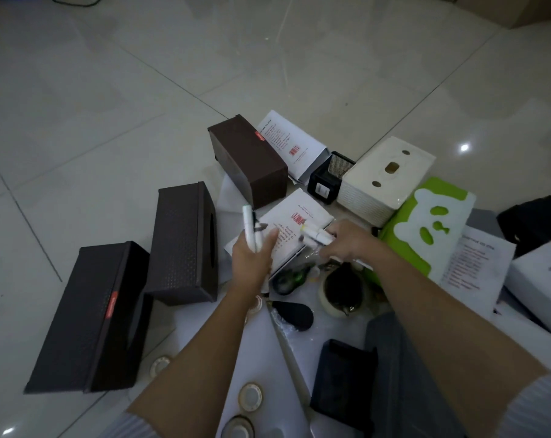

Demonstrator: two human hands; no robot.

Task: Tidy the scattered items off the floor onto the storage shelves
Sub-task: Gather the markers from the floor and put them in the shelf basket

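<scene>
The left hand (252, 251) clasps 2 slim white plastic markers (249, 227) upright, likely gathering them; the right hand (343, 241) pinches more white markers (315, 236) above a white paper box (294, 216) on the floor.

Glossy floor tiles (116, 99); matt textured boxes (185, 241)
</scene>
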